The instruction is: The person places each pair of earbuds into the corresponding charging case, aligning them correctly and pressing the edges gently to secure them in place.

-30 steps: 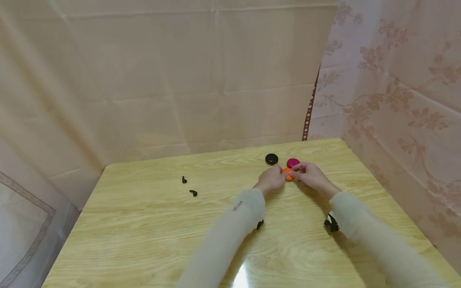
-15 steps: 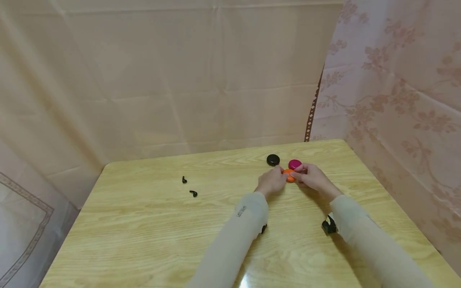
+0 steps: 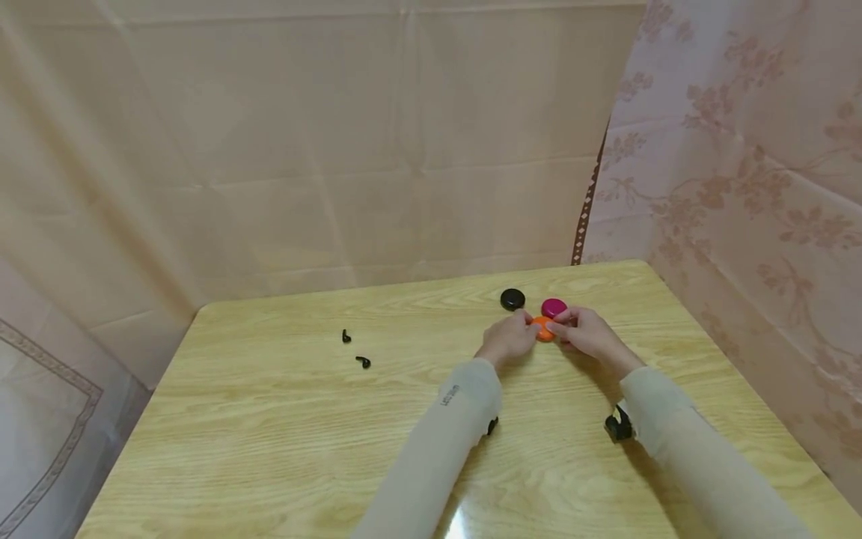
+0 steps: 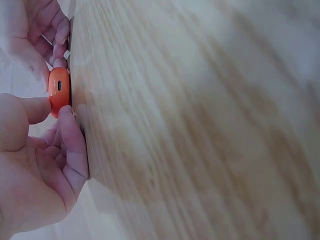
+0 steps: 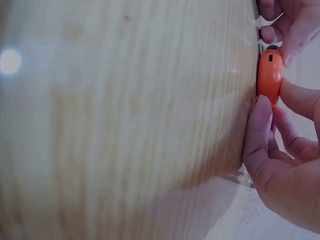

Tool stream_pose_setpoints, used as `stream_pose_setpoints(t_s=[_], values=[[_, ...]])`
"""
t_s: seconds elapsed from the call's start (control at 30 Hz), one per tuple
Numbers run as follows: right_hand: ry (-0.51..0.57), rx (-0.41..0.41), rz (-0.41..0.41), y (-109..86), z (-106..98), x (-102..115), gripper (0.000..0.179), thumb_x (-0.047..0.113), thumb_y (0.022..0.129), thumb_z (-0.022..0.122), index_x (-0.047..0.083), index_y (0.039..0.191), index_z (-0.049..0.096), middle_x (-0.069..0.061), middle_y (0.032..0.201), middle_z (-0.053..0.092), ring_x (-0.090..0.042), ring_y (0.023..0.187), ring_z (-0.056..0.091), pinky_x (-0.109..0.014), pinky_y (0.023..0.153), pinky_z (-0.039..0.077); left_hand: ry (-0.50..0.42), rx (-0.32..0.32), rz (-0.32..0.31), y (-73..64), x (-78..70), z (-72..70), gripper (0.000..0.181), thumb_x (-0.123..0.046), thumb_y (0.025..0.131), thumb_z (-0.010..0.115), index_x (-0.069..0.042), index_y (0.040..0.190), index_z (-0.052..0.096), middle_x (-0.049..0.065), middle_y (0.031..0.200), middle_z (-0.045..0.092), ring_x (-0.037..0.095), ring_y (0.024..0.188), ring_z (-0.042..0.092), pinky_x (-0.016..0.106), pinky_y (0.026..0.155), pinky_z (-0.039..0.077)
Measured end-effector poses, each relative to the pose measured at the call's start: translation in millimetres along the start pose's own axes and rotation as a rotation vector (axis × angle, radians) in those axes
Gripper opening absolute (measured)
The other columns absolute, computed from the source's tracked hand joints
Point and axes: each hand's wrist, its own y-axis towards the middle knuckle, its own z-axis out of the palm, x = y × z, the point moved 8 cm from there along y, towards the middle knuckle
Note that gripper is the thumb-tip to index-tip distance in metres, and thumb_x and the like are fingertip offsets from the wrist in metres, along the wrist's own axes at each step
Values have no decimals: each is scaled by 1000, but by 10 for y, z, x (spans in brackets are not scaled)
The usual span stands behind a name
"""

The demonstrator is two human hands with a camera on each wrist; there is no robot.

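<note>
Both hands hold an orange round earbud case (image 3: pixel 544 330) low over the wooden table, one at each side. My left hand (image 3: pixel 509 337) pinches its left edge between thumb and fingers; my right hand (image 3: pixel 589 334) pinches the right edge. In the left wrist view the case (image 4: pixel 59 91) stands out with a small charging port facing the camera. The right wrist view shows the thumb and index finger of my right hand (image 5: pixel 282 167) on the same case (image 5: pixel 270 77). The lid looks closed.
A black round case (image 3: pixel 512 299) and a magenta round case (image 3: pixel 554 307) lie just behind the hands. Farther left are two black earbuds, one upper (image 3: pixel 346 336) and one lower (image 3: pixel 364 362). Curtains hang behind the table's (image 3: pixel 269 434) back and right edges.
Both hands keep their hold on the orange case with hardly any movement. The whole head view has shifted slightly; the other cases and the earbuds stay put.
</note>
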Motion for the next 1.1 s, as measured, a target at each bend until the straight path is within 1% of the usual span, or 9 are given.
stream_pose_setpoints(t_s=[0.17, 0.27, 0.4, 0.5, 0.63, 0.77, 0.9, 0.97, 1.1], values=[[47, 7, 38, -11, -40, -30, 37, 23, 102, 64, -8, 119, 56, -9, 95, 63, -14, 80, 60, -26, 69, 57, -27, 24, -4, 3, 4, -17, 38, -41, 108, 41, -16, 130, 60, -3, 126, 65, 17, 110, 60, 37, 98, 44], [56, 13, 49, -25, -62, 14, 37, 24, 103, 63, -7, 120, 54, -10, 99, 59, -15, 80, 59, -27, 69, 58, -158, 81, 11, 4, -6, -42, 36, -36, 109, 44, -11, 129, 59, 1, 95, 67, 16, 83, 62, 31, 82, 50], [-35, -31, -14, -43, -86, 182, 34, 25, 103, 63, -4, 120, 55, -14, 106, 59, -20, 78, 57, -28, 65, 54, -368, 154, 10, 25, 43, -101, 31, -26, 109, 47, -5, 129, 56, 5, 72, 55, 15, 60, 54, 26, 62, 52], [-93, -85, -83, -8, -100, 337, 34, 24, 103, 61, -3, 123, 58, -19, 112, 61, -27, 86, 60, -28, 66, 52, -399, 95, 3, 71, 119, -201, 27, -22, 109, 47, -1, 119, 60, 9, 73, 59, 18, 60, 57, 27, 61, 53], [-107, -118, -149, 112, -67, 521, 37, 16, 104, 58, -6, 133, 57, -24, 121, 62, -37, 104, 65, -28, 72, 56, -393, -86, -20, 135, 221, -392, 21, -20, 107, 49, -3, 106, 62, 7, 63, 57, 20, 57, 55, 27, 61, 47], [-132, -103, -166, 254, 50, 629, 41, 8, 103, 57, -8, 140, 52, -30, 134, 56, -40, 102, 68, -31, 73, 59, -424, -223, -38, 174, 273, -526, 21, -17, 105, 52, -5, 119, 61, 8, 90, 67, 20, 83, 64, 32, 81, 51], [-82, -78, -124, 394, 174, 669, 47, 4, 101, 56, -9, 145, 46, -33, 146, 44, -36, 87, 73, -33, 70, 60, -429, -259, -28, 207, 269, -562, 30, -15, 104, 53, -1, 130, 58, 15, 119, 63, 24, 107, 61, 37, 95, 49], [-38, -80, -97, 461, 215, 673, 49, 2, 101, 55, -10, 147, 44, -33, 149, 40, -33, 84, 72, -33, 69, 61, -424, -256, -30, 228, 280, -553, 32, -14, 104, 52, -1, 133, 57, 15, 117, 62, 23, 101, 62, 35, 93, 49], [-29, -80, -48, 566, 276, 645, 50, 4, 102, 52, -11, 148, 40, -32, 145, 46, -27, 83, 68, -31, 68, 60, -466, -215, -35, 257, 313, -506, 39, -11, 105, 49, 1, 142, 51, 14, 104, 65, 17, 70, 59, 29, 75, 51]])
